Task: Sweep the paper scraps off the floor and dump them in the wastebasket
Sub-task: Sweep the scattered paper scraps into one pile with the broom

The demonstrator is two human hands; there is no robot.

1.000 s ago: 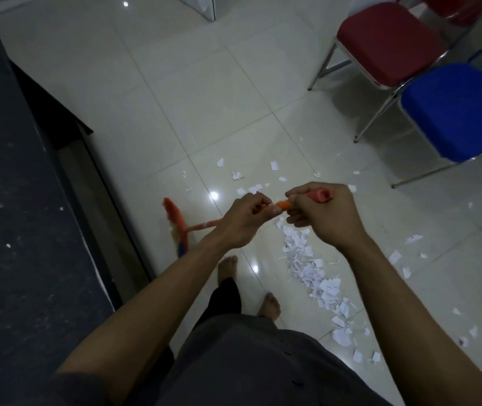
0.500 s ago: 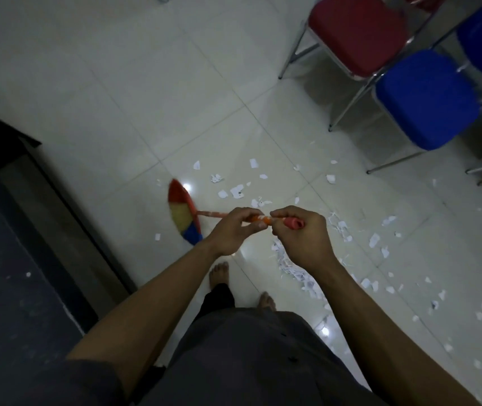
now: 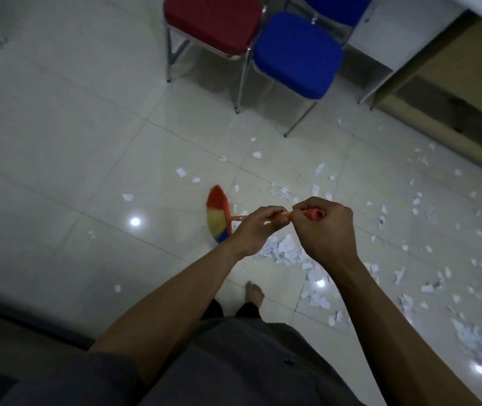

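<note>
A broom [image 3: 218, 215] with a red, yellow and blue bristle head and an orange handle points down at the tiled floor in front of me. My left hand [image 3: 255, 230] grips the handle lower down. My right hand [image 3: 323, 230] grips the red end of the handle, right beside the left. White paper scraps [image 3: 288, 247] lie in a loose heap under my hands, and more are scattered across the tiles to the right [image 3: 427, 259]. No wastebasket shows in the head view.
A red chair [image 3: 213, 22] and a blue chair [image 3: 296, 54] stand on metal legs ahead. A wooden desk [image 3: 450, 92] runs along the right. A dark edge [image 3: 14, 312] lies at the lower left. My bare foot [image 3: 254, 294] stands below the heap.
The view has swung to the right, bringing the desk and more scattered scraps into sight. The broom head has moved right, toward the scraps. Both hands kept their grip on the handle.
</note>
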